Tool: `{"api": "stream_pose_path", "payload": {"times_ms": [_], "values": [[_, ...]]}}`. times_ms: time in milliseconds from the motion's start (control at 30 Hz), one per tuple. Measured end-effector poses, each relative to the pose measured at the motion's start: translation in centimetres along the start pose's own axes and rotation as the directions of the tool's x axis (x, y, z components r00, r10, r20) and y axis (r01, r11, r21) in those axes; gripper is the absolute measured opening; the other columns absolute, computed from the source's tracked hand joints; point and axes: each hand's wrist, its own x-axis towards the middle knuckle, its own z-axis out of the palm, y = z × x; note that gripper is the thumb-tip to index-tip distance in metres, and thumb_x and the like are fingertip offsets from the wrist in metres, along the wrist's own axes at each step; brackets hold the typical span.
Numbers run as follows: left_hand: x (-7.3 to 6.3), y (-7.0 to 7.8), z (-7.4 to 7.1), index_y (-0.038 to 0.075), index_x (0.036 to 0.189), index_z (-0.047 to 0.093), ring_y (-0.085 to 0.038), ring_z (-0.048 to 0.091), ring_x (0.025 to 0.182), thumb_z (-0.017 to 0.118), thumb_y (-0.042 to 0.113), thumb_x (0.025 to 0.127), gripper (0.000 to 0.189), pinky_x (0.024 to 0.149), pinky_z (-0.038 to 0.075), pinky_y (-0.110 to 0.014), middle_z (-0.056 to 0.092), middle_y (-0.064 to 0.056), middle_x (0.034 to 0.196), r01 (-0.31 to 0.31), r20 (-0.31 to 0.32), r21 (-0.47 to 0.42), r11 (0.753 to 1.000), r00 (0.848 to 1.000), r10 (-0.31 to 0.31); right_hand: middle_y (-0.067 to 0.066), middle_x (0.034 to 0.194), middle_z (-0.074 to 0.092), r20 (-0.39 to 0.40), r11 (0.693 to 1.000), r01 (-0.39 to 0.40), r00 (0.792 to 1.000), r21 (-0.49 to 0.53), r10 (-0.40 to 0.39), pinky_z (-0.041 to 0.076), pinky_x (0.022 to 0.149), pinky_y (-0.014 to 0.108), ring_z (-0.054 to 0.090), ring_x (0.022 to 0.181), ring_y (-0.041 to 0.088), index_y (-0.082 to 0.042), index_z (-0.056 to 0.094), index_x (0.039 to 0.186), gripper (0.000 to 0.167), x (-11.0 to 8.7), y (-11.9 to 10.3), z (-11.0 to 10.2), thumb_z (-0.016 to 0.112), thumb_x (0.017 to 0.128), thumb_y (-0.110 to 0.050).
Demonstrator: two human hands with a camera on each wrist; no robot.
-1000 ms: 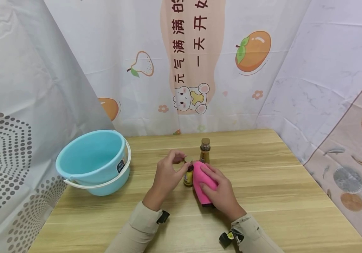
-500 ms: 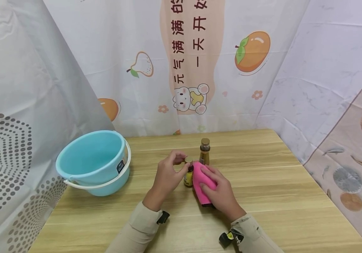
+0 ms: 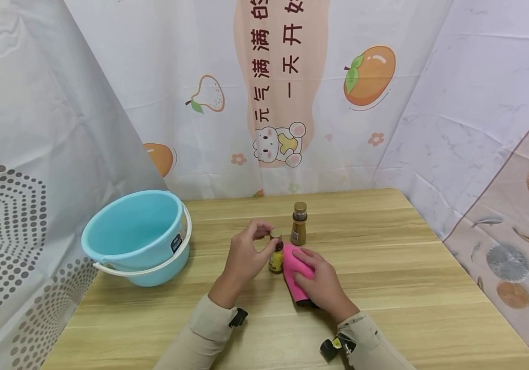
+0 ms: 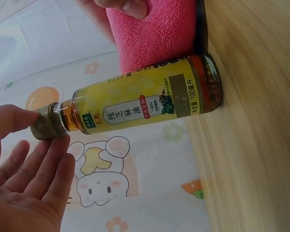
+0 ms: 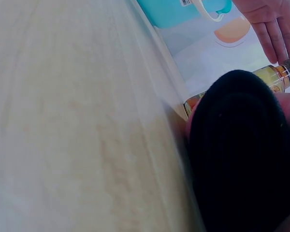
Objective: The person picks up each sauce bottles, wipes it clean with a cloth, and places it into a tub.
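Observation:
My left hand [image 3: 242,253] pinches the gold cap of a small sesame oil bottle [image 4: 135,99] between thumb and fingers. The bottle stands upright on the table, its yellow label showing in the left wrist view. Just to its right, my right hand [image 3: 322,282] grips a pink fuzzy cleaning pad [image 3: 294,280] with a black end, its side against the bottle. That black oval end [image 5: 239,150] fills much of the right wrist view. Behind the pad stands a second bottle [image 3: 299,232], brown with a gold cap.
A light blue bucket [image 3: 132,265] with a white handle stands at the table's left side. The wood-grain table [image 3: 412,288] reaches back to a printed curtain [image 3: 190,144], with more fabric hanging on both sides.
The pink pad and my right hand have slid a little down the bottle's side, toward me, so more of the back bottle shows. My left hand stays on the cap.

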Motion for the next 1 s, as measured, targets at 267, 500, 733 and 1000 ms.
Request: {"api": "stream_pose_path", "payload": {"times_ms": [267,500,733,1000], "values": [[-0.02,-0.03,0.25,0.007,0.113,0.066,-0.018,0.069,0.101,0.085,0.022,0.088,0.035,0.083,0.063,-0.042,0.070,-0.005,0.108,-0.003,-0.038,0.054,0.999,0.999,0.005,0.009,0.154,0.053,0.016,1.000,-0.018,1.000,-0.023,0.018,0.054,0.103,0.048,0.054,0.137,0.033,-0.024,0.066,0.141,0.054,-0.05,-0.24,-0.12,0.078,0.089,-0.014],[-0.01,0.08,0.29,0.005,0.113,0.066,-0.014,0.069,0.095,0.083,0.019,0.090,0.032,0.084,0.063,-0.035,0.070,-0.002,0.104,0.012,-0.035,0.055,0.998,0.999,-0.010,0.009,0.154,0.054,0.006,1.000,-0.008,1.000,-0.023,0.008,0.054,0.103,0.048,0.055,0.137,0.032,-0.024,0.066,0.140,0.055,-0.17,-0.43,-0.19,0.079,0.088,-0.013],[0.00,0.12,0.22,0.008,0.113,0.065,-0.014,0.070,0.094,0.084,0.018,0.090,0.032,0.086,0.063,-0.034,0.072,-0.003,0.103,0.013,-0.035,0.071,0.997,0.999,-0.011,0.008,0.154,0.054,-0.035,0.998,0.057,0.998,0.013,-0.056,0.058,0.094,0.038,0.059,0.130,0.027,-0.027,0.066,0.140,0.056,-0.26,-0.59,-0.21,0.080,0.088,-0.014],[0.06,-0.07,0.20,0.010,0.114,0.065,-0.012,0.072,0.096,0.081,0.016,0.091,0.029,0.088,0.063,-0.030,0.073,-0.005,0.105,0.000,-0.026,0.056,0.998,1.000,0.001,0.007,0.155,0.053,-0.099,0.977,0.182,0.980,0.112,-0.171,0.059,0.095,0.027,0.058,0.134,0.026,-0.026,0.064,0.143,0.057,-0.30,-0.82,-0.42,0.081,0.090,-0.014]]}}
